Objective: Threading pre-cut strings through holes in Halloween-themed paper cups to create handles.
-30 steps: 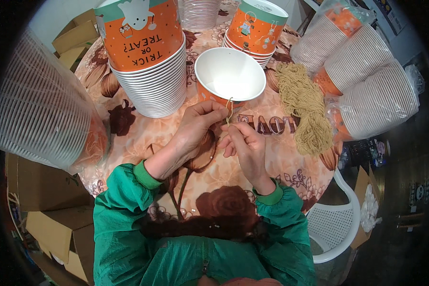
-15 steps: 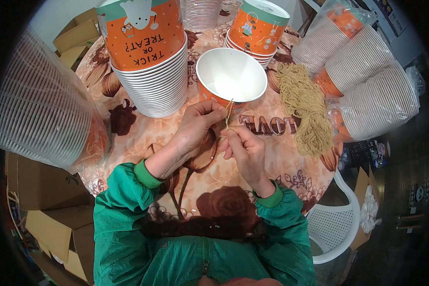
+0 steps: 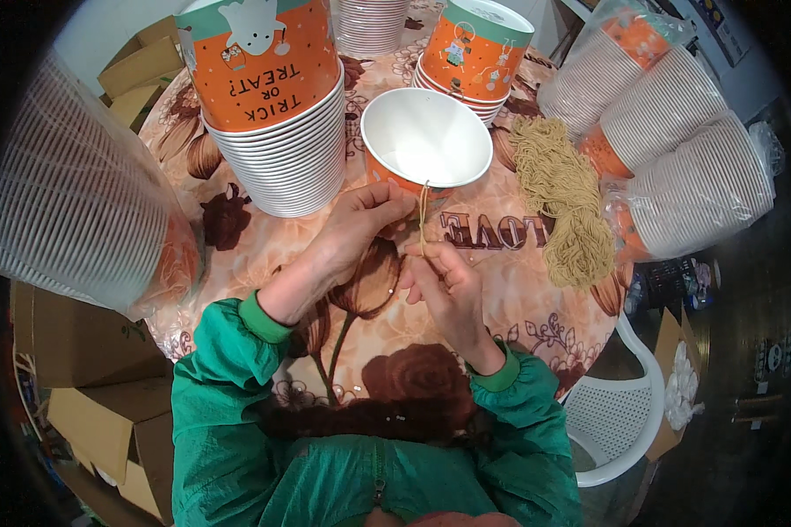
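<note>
A paper bucket (image 3: 426, 145), white inside and orange outside, stands with its mouth tipped toward me. A thin tan cord (image 3: 424, 220) hangs doubled from its near rim. My right hand (image 3: 448, 294) is closed on the cord's lower end, pulling it fairly straight. Just left of the cord, close under the bucket's near rim, my left hand (image 3: 351, 228) has thumb and fingers pinched together; whatever is between them is hidden. To the right of the bucket lies a loose skein of tan cord (image 3: 562, 202).
A tall bucket stack (image 3: 277, 132) rises to the left, and a shorter stack (image 3: 475, 53) stands behind. Bagged stacks (image 3: 79, 193) flank the left edge, with more bagged stacks (image 3: 694, 189) at the right. Cardboard boxes (image 3: 105, 422) and a white plastic chair (image 3: 620, 422) are beside the flowered tablecloth (image 3: 518, 299).
My right hand has drawn down toward me, stretching the cord out longer from the rim. My left fingers have come off the cord and moved slightly left.
</note>
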Motion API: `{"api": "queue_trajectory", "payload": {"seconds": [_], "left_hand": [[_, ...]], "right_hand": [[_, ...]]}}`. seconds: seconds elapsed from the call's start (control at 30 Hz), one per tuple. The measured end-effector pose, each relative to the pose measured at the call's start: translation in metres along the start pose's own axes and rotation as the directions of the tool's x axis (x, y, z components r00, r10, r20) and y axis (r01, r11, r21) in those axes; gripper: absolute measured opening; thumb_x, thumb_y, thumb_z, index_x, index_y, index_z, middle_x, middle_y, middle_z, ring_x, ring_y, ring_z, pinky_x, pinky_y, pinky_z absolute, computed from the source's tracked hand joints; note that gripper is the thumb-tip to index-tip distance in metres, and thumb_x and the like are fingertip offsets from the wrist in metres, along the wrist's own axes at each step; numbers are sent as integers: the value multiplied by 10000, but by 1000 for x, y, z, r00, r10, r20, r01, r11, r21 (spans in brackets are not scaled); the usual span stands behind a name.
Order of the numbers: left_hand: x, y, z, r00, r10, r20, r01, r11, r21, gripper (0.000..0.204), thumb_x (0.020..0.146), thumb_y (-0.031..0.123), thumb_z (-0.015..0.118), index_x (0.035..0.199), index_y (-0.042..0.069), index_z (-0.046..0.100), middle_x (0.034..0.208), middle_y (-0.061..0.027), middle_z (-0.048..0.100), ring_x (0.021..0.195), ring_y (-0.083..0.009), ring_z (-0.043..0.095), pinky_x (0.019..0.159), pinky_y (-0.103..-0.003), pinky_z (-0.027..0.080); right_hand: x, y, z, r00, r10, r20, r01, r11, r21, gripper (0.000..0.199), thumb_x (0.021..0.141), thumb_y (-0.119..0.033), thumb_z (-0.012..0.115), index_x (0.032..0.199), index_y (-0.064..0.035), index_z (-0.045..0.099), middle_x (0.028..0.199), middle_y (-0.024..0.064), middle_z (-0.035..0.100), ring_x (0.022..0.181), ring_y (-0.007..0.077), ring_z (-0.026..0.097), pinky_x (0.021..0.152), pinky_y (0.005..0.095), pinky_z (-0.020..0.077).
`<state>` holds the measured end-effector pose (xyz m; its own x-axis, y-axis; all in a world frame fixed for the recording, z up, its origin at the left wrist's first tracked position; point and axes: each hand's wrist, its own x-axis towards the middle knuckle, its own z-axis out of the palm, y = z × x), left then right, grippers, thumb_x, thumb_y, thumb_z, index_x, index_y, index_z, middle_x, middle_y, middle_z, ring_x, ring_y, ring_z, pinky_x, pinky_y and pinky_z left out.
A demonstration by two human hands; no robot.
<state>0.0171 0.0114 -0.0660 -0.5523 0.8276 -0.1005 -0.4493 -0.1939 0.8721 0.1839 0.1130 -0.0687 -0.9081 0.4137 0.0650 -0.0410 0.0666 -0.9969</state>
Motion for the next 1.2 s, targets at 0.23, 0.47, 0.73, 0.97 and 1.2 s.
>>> {"api": "queue_trajectory", "payload": {"seconds": [0.23, 0.47, 0.73, 0.97, 1.2], "left_hand": [[-2, 7, -16, 978, -97, 185, 59, 978, 200, 183, 1008, 114, 681, 1121, -20, 733, 979, -14, 711, 845, -71, 609, 775, -216, 492], [-8, 7, -6, 975, -167, 150, 135, 970, 203, 154, 964, 48, 722, 1093, -33, 741, 1013, -50, 736, 931, -119, 673, 875, -264, 541], [-10, -2, 3, 974, -164, 155, 151, 984, 89, 124, 953, 39, 726, 1061, -22, 730, 960, -35, 731, 832, -100, 653, 767, -243, 528], [-13, -2, 13, 981, -162, 110, 172, 980, -95, 100, 942, 44, 714, 1029, -5, 707, 889, -17, 694, 746, -91, 596, 693, -229, 482], [-12, 0, 8, 982, -156, 103, 169, 977, -133, 87, 953, 43, 696, 1027, -1, 707, 904, -16, 691, 744, -80, 578, 670, -219, 469]], "right_hand": [[-2, 16, -3, 987, -156, -24, 140, 936, -324, 143, 1004, -38, 596, 1098, 23, 684, 800, 146, 715, 724, 225, 724, 648, 340, 547], [-3, 24, -4, 971, -239, 11, 219, 872, -438, 211, 1086, -105, 531, 1156, 7, 695, 759, 37, 675, 625, 82, 618, 575, 250, 505], [-2, 14, -3, 959, -283, 10, 257, 856, -448, 93, 955, 1, 626, 1016, 20, 694, 892, 216, 735, 834, 385, 746, 706, 442, 575], [-2, 4, -6, 922, -380, 70, 364, 794, -487, 86, 929, 30, 632, 1002, 30, 675, 880, 207, 727, 823, 380, 742, 684, 429, 570], [-2, 7, 0, 845, -518, 133, 501, 678, -538, 88, 889, 33, 656, 975, 29, 669, 791, 181, 671, 733, 366, 696, 638, 449, 533]]}}
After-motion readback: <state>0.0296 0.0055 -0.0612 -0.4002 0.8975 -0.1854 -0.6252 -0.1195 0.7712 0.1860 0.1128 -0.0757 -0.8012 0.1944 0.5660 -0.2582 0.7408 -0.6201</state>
